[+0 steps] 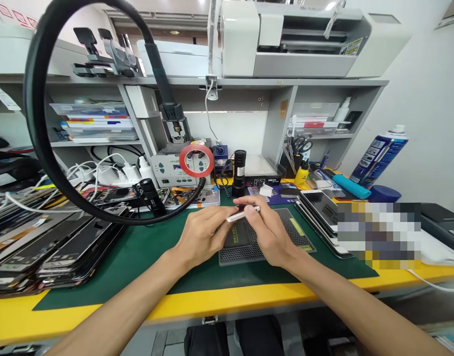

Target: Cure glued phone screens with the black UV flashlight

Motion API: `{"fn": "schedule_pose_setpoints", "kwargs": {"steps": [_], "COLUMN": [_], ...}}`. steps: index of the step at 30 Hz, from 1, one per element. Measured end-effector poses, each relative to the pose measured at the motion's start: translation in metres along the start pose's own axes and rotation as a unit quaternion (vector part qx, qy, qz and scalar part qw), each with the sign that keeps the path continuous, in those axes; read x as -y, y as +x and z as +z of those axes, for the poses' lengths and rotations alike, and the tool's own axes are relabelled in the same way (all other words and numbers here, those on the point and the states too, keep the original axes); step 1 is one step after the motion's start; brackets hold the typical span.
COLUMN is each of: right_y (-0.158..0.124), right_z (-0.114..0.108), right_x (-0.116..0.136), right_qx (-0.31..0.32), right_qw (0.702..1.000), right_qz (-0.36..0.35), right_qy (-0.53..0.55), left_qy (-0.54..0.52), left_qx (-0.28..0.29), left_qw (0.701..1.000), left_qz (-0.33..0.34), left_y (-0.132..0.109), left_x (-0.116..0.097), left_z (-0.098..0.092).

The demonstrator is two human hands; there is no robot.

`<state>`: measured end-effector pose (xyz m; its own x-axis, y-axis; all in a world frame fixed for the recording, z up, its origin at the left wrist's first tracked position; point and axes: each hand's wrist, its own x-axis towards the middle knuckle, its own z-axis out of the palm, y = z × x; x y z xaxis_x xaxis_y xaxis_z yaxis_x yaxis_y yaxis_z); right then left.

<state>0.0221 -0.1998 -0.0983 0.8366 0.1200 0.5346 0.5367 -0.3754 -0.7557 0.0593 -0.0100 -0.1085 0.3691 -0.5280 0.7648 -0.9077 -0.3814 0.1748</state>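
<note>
Workbench layout: a yellow-edged tabletop (101,316) carries a matte green mat (145,257), with grey shelving behind it.

Held item: a slim device (239,214), seen edge-on, lies nearly level just above the middle of the mat. Its visible edge is pale, white to silver, smooth and narrow, with a darker band along the upper side. Its faces cannot be made out from this angle.

Hand state:
- The left hand (201,237) is closed on the device's left end, fingers curled around it.
- The right hand (271,237) pinches the right end between thumb and forefinger, in a narrow grip.

Below the hands lies a dark perforated pad (286,222), rectangular with a fine grid texture. A flat, glossy dark panel (236,235) rests on it.

Surroundings, read from the hands:
- At 9 o'clock, a stack of screens (56,252), thin, black and glossy, fanned in layers.
- At 11 o'clock, a black hose (37,123) bent into a wide loop.
- At 12 o'clock, a red tape roll (196,159) standing on edge, with a black cylinder (239,170) upright beside it.
- At 2 o'clock, a blue spray can (379,153) leaning to the right.
- At 3 o'clock, a pile of phones (319,212), flat with rounded corners.
</note>
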Motion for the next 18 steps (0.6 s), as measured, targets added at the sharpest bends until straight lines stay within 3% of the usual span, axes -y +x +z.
{"fn": "schedule_pose_setpoints", "kwargs": {"steps": [9,13,15,18], "right_y": [0.004,0.004,0.002,-0.001], "right_z": [-0.005,-0.007,-0.008,-0.007], "right_x": [0.003,0.005,0.007,0.011], "right_qx": [-0.011,-0.069,-0.09,-0.093], "right_qw": [0.992,0.978,0.983,0.988], "right_qz": [0.007,0.009,-0.035,-0.12], "right_qy": [0.122,0.196,0.156,0.007], "left_qy": [-0.021,-0.062,-0.084,-0.102], "left_qx": [-0.025,-0.048,-0.059,-0.064], "left_qw": [0.999,0.997,0.995,0.993], "left_qz": [0.005,0.017,0.018,0.013], "left_y": [0.0,0.005,0.007,0.007], "left_x": [0.001,-0.002,-0.003,-0.003], "left_z": [-0.003,-0.006,-0.007,-0.006]}}
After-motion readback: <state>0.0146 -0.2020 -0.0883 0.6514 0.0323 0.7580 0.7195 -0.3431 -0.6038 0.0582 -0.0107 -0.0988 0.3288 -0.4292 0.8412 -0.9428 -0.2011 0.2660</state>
